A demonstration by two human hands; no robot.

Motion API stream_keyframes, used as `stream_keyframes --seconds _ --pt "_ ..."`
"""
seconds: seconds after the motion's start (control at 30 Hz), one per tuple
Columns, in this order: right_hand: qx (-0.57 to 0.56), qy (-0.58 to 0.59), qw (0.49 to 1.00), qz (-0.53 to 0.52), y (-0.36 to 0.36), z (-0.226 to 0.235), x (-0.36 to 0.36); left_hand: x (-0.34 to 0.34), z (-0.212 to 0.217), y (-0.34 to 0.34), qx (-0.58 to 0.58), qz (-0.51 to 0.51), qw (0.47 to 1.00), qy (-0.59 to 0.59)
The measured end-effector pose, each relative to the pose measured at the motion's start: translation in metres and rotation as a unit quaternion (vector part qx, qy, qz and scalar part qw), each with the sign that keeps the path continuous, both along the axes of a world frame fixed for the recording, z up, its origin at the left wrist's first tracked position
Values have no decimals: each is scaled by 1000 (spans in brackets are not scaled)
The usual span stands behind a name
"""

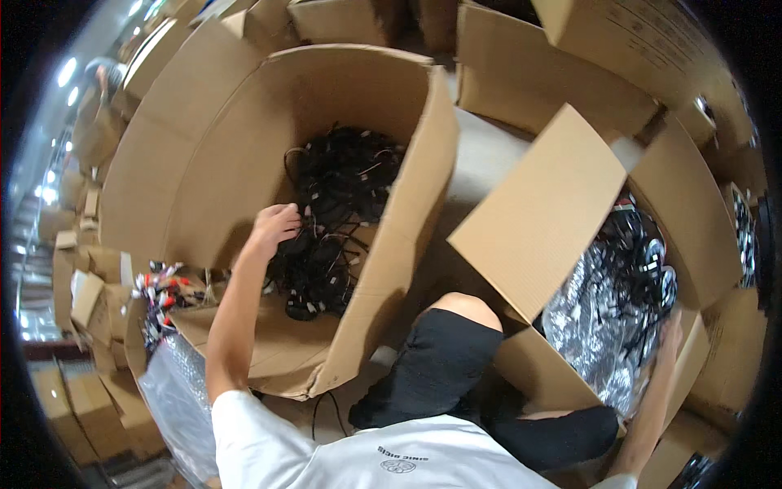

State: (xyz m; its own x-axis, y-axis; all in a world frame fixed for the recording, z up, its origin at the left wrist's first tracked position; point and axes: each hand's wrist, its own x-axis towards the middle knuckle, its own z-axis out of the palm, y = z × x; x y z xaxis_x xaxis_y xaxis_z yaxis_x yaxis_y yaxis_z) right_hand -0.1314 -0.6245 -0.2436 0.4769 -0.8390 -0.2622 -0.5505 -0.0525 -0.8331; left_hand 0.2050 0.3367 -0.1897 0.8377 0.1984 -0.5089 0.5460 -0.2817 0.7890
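My left hand (278,223) reaches into a large open cardboard box (199,155), its fingers curled in at the left side of a pile of coiled black cables (350,175). Whatever lies between those fingers is too small to make out. More black cable coils (314,273) lie closer to me in the same box. On the right, my right hand (671,330) is at the inner right side of a smaller open box (562,371). Its fingers are blurred and partly hidden. Clear plastic wrap (582,314) and black cable bundles (631,261) fill that smaller box.
A raised cardboard flap (546,212) stands between the two boxes. Bubble wrap (179,387) and red-and-white connectors (167,293) lie at the left. Stacked cartons (643,49) crowd the upper right. My bent knee (464,314) is between the boxes.
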Motion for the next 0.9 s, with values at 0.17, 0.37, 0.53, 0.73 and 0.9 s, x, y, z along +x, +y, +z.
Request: stream_keyframes --seconds 0.17,0.37,0.53,0.73,0.9 --pt "-69 114 990 36 40 59 -56 -21 -144 52 286 -211 935 -7" --pt "-55 132 988 55 112 124 -115 -53 -224 -11 227 -311 922 -46" --pt "-55 204 977 38 155 134 -123 -6 -250 -62 117 -143 983 -11" --pt "-70 254 960 95 197 142 -136 26 -311 -115 111 97 989 26" --pt "-73 258 956 120 226 139 -155 54 -360 -85 -109 201 972 61"
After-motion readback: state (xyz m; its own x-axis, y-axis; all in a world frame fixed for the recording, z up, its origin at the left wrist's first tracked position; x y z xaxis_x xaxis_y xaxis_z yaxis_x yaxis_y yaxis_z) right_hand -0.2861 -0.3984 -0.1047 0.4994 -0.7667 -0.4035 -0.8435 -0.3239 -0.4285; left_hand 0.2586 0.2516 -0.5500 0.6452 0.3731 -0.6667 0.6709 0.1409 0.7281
